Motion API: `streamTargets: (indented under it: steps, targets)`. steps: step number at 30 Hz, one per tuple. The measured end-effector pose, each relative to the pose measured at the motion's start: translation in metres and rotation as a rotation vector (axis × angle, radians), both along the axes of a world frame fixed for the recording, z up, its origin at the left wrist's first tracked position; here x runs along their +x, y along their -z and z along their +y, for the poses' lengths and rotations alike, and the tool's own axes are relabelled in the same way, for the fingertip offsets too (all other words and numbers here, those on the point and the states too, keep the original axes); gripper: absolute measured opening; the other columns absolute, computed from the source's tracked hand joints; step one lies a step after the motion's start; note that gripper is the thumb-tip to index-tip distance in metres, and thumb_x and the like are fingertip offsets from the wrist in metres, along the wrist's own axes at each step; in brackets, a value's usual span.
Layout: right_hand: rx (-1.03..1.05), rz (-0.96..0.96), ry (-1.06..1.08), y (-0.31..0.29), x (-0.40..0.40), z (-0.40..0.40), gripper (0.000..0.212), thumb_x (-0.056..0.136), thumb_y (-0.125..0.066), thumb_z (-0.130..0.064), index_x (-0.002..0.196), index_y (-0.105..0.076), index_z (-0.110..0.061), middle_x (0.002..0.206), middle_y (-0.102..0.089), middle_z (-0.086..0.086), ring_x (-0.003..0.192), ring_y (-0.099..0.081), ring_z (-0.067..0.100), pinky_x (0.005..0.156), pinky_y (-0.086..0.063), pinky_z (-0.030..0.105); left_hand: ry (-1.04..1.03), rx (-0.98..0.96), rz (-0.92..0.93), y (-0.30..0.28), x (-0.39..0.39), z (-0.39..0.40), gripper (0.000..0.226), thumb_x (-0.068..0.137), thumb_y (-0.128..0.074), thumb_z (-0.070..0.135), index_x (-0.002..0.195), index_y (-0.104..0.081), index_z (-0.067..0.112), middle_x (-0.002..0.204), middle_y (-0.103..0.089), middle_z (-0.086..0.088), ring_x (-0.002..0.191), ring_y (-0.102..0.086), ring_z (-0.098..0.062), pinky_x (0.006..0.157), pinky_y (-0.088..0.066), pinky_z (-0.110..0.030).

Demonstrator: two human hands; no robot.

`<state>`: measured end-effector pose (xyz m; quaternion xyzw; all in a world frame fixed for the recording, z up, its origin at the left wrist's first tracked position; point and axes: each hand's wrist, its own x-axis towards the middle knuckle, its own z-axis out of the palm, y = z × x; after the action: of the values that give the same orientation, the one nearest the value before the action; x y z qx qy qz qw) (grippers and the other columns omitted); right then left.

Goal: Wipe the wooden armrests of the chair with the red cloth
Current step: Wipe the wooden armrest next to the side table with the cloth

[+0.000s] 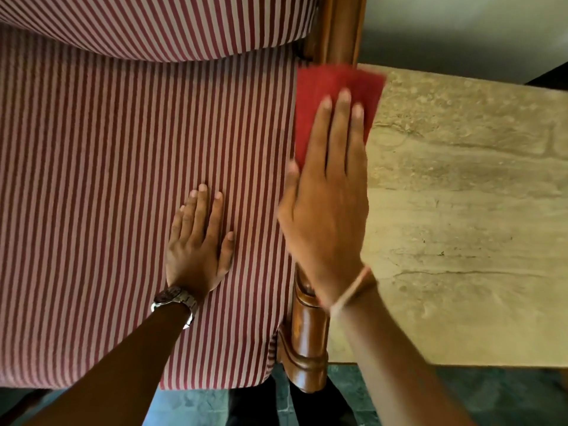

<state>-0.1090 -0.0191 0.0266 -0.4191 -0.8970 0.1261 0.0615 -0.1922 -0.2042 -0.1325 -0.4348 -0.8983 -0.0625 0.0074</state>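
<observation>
Red cloth (336, 96) lies pinned flat on the wooden armrest (307, 330) under the right hand's (325, 210) spread fingers for wiping pressure, while beside that armrest the empty left hand (198, 244) braces open-palmed on the striped seat cushion (123, 179)

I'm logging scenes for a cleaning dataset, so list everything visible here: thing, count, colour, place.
Seat cushion: one, red and white stripes, left and centre.
Back cushion: one, same stripes, top left, overlapping the seat cushion's far edge.
Wooden armrest: one in view, glossy brown, along the seat's right edge, its middle hidden by the hand and cloth.
Red cloth: one, red, flat on the armrest toward its far end.
Stone surface: one, beige and mottled, right of the armrest.
Floor: dark greenish tiles, bottom edge.
Wristwatch: one, silver, left wrist.
Thread band: pale, right wrist, blurred.
Left hand: flat on the seat cushion, fingers spread.
Right hand: pressed flat on the red cloth.
</observation>
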Motion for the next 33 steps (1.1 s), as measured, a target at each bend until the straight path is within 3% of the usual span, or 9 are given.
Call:
streamTargets:
  steps: [4,7,10,17,23,29,33]
  targets:
    - [-0.049,-0.072,-0.076,0.001,0.053,-0.049,0.069,0.108,-0.035,-0.036,0.163,-0.006,-0.008,0.173,-0.001,0.011,0.162,0.003,0.026,0.132,-0.013,0.047,-0.003,0.002,0.007,0.003,0.001,0.000,0.066,0.104,-0.026,0.043,0.161,-0.020,0.011,0.169,-0.019,-0.018,0.159,-0.013,-0.028,0.130,-0.011,-0.043]
    - [-0.106,-0.016,-0.106,0.000,0.026,-0.011,0.072,0.107,-0.036,-0.042,0.163,-0.006,-0.009,0.173,-0.001,0.012,0.161,0.003,0.029,0.133,-0.009,0.048,0.010,-0.001,0.000,0.003,0.001,-0.001,0.066,0.104,-0.026,0.043,0.161,-0.021,0.011,0.169,-0.019,-0.018,0.159,-0.013,-0.028,0.130,-0.010,-0.043]
    - [-0.123,0.049,-0.077,-0.004,-0.006,0.029,0.071,0.107,-0.036,-0.039,0.163,-0.007,-0.008,0.173,0.000,0.014,0.161,0.003,0.031,0.131,-0.018,0.048,0.004,-0.016,-0.010,0.000,0.002,0.000,0.066,0.104,-0.025,0.044,0.160,-0.022,0.010,0.169,-0.019,-0.018,0.159,-0.014,-0.029,0.130,-0.011,-0.044]
    - [-0.134,-0.025,-0.029,-0.005,0.062,-0.061,0.069,0.107,-0.032,-0.037,0.164,0.000,-0.013,0.174,0.006,0.007,0.162,0.007,0.025,0.129,-0.027,0.049,0.019,0.023,-0.042,0.000,0.001,-0.002,0.065,0.105,-0.025,0.044,0.160,-0.021,0.010,0.170,-0.016,-0.018,0.159,-0.015,-0.029,0.129,-0.010,-0.044]
    - [-0.086,-0.015,0.038,-0.004,0.001,0.002,0.073,0.105,-0.037,-0.040,0.163,-0.002,-0.012,0.173,0.002,0.012,0.161,0.002,0.030,0.129,-0.026,0.048,0.020,-0.012,-0.040,0.002,0.003,-0.004,0.066,0.104,-0.027,0.043,0.161,-0.017,0.011,0.170,-0.013,-0.017,0.159,-0.010,-0.028,0.130,-0.009,-0.043]
    - [-0.082,-0.073,0.027,-0.001,0.059,-0.066,0.076,0.104,-0.043,-0.035,0.163,0.000,-0.013,0.174,0.005,0.010,0.162,0.001,0.027,0.130,-0.024,0.045,0.017,-0.010,-0.049,0.002,0.002,-0.002,0.067,0.104,-0.027,0.044,0.161,-0.016,0.011,0.170,-0.013,-0.017,0.159,-0.013,-0.029,0.130,-0.013,-0.045]
    - [-0.055,-0.055,0.037,0.002,0.030,-0.033,0.080,0.103,-0.045,-0.037,0.163,0.002,-0.013,0.173,0.004,0.012,0.161,0.000,0.030,0.130,-0.021,0.045,0.029,-0.006,-0.037,0.002,0.002,-0.002,0.066,0.104,-0.026,0.044,0.161,-0.016,0.011,0.170,-0.014,-0.018,0.159,-0.014,-0.029,0.129,-0.015,-0.046]
